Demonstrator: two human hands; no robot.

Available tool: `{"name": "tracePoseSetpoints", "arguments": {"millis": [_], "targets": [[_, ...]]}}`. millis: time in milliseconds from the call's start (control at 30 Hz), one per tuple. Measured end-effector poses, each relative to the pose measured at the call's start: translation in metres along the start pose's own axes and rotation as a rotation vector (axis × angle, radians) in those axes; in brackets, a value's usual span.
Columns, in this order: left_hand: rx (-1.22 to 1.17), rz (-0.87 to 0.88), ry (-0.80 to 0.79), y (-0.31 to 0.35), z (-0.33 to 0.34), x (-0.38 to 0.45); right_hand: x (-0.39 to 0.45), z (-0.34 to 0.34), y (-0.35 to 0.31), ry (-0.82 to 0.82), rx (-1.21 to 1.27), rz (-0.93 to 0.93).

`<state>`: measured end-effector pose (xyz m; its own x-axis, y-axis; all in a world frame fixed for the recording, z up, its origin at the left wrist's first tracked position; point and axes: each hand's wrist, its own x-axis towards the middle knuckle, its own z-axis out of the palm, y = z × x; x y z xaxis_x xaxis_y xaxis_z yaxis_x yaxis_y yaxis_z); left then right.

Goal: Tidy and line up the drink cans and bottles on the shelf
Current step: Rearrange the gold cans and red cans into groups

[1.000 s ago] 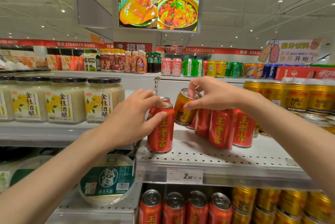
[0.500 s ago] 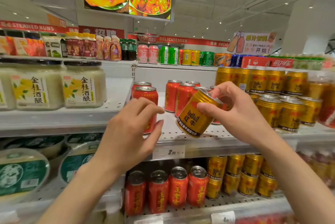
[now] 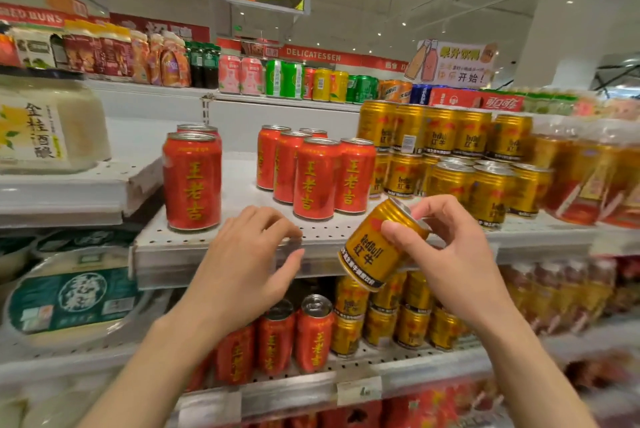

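Observation:
My right hand (image 3: 446, 254) grips a gold Red Bull can (image 3: 375, 247) by its top, tilted, in front of the white perforated shelf (image 3: 242, 237). My left hand (image 3: 249, 261) hovers open and empty at the shelf's front edge. One red can (image 3: 192, 182) stands alone at the shelf's left with another behind it. A cluster of red cans (image 3: 315, 175) stands mid-shelf. Stacked gold Red Bull cans (image 3: 446, 157) fill the right part of the shelf.
White jars (image 3: 45, 126) sit on the left shelf. The lower shelf holds red cans (image 3: 277, 337) and gold cans (image 3: 398, 317). Round green-lidded tubs (image 3: 72, 299) lie lower left. Mixed cans and bottles (image 3: 287, 79) line the top shelf. Shrink-wrapped packs (image 3: 588, 171) are at the right.
My right hand has carried the gold can down and right, away from the red cans. My left hand has let go of the left red can and dropped to the shelf's edge. My view has shifted right.

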<state>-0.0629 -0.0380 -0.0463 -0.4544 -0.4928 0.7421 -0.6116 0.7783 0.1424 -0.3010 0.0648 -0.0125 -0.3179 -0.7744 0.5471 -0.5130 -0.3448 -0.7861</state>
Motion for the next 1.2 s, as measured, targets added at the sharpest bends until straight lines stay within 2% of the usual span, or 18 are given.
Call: {"name": "tracePoseSetpoints", "arguments": {"millis": [267, 433, 700, 833, 1100, 1200], "targets": [[0.039, -0.049, -0.022, 0.058, 0.053, 0.041, 0.048, -0.07, 0.037, -0.087, -0.037, -0.098], [0.034, -0.067, -0.064, 0.072, 0.067, 0.057, 0.081, -0.093, 0.04, -0.166, -0.056, -0.188], [0.008, -0.113, -0.074, 0.071, 0.067, 0.059, 0.111, -0.078, 0.037, -0.304, -0.47, -0.5], [0.025, -0.106, -0.086, 0.071, 0.067, 0.06, 0.119, -0.073, 0.031, -0.285, -0.678, -0.603], [0.026, -0.078, -0.126, 0.069, 0.064, 0.061, 0.12, -0.066, 0.031, -0.271, -0.97, -0.669], [0.029, -0.056, -0.16, 0.067, 0.062, 0.065, 0.122, -0.075, 0.035, -0.358, -1.007, -0.622]]}}
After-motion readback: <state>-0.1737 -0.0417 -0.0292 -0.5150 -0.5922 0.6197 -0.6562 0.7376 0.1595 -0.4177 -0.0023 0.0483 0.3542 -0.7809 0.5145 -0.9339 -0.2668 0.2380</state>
